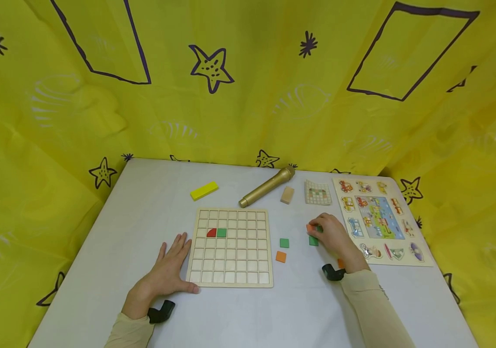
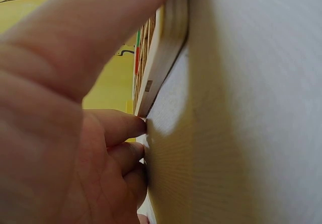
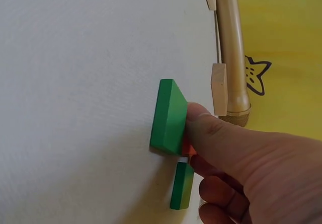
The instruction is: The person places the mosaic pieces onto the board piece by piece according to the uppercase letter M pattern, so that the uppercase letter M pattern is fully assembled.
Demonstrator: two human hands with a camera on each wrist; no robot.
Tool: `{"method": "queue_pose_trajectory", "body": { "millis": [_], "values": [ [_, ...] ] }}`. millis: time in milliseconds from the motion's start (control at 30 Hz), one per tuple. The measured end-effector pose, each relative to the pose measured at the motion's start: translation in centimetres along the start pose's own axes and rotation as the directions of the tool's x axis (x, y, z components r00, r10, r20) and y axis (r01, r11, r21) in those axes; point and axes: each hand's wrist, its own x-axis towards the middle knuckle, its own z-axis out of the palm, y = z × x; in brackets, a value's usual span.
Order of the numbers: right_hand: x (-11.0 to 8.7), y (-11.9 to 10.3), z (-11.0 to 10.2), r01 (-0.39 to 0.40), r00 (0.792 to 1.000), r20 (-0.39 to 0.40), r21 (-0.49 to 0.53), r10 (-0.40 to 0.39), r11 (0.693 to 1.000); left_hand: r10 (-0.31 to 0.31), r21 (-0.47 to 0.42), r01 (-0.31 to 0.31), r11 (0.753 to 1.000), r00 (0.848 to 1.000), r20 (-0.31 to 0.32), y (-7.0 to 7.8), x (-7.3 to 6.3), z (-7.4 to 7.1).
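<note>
My left hand (image 1: 166,271) lies with fingers spread along the left side of the wooden grid board (image 1: 248,251), thumb at its near left corner. On the board, a red quarter-round tile (image 1: 211,233) sits beside a green square tile (image 1: 221,233). To the board's right, my right hand (image 1: 336,238) pinches an orange tile (image 1: 310,227) between thumb and fingers. A green tile (image 1: 313,241) stands right by those fingertips. In the right wrist view, a near green tile (image 3: 173,118) partly hides the orange one, and another green tile (image 3: 181,184) lies beyond.
Between board and right hand lie a green square (image 1: 284,243) and an orange square (image 1: 281,256). Farther back are a yellow block (image 1: 204,191), gold microphone (image 1: 267,187), wooden block (image 1: 287,195) and pattern card (image 1: 317,193). A picture puzzle (image 1: 383,222) occupies the right side.
</note>
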Motion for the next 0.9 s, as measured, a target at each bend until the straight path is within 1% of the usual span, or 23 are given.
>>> {"method": "queue_pose_trajectory", "body": {
  "millis": [300,433,533,600,767,900],
  "values": [
    [0.0,-0.3,0.1,0.005,1.0,-0.027,-0.003,-0.005,1.0,0.001,0.004,-0.001,1.0,1.0,-0.003,0.1,0.0,-0.1],
    [0.2,-0.6,0.1,-0.013,1.0,-0.023,0.011,0.013,1.0,0.003,0.005,-0.003,1.0,1.0,-0.002,0.2,0.0,-0.1],
    [0.4,-0.9,0.1,-0.013,1.0,-0.023,0.026,0.013,1.0,0.005,0.002,-0.005,1.0,1.0,0.0,0.2,0.0,-0.2],
    [0.6,-1.3,0.0,0.006,0.999,-0.035,0.036,-0.004,0.999,0.006,0.0,-0.006,1.0,1.0,0.003,0.2,0.0,-0.2],
    [1.3,-2.3,-0.1,0.081,0.994,-0.077,0.046,-0.078,0.996,0.008,-0.002,-0.008,1.0,1.0,0.004,0.1,0.0,-0.1],
    [2.0,-3.2,0.0,0.088,0.994,-0.067,0.052,-0.085,0.995,0.008,-0.006,-0.008,1.0,1.0,0.002,-0.1,0.0,0.0]
  ]
}}
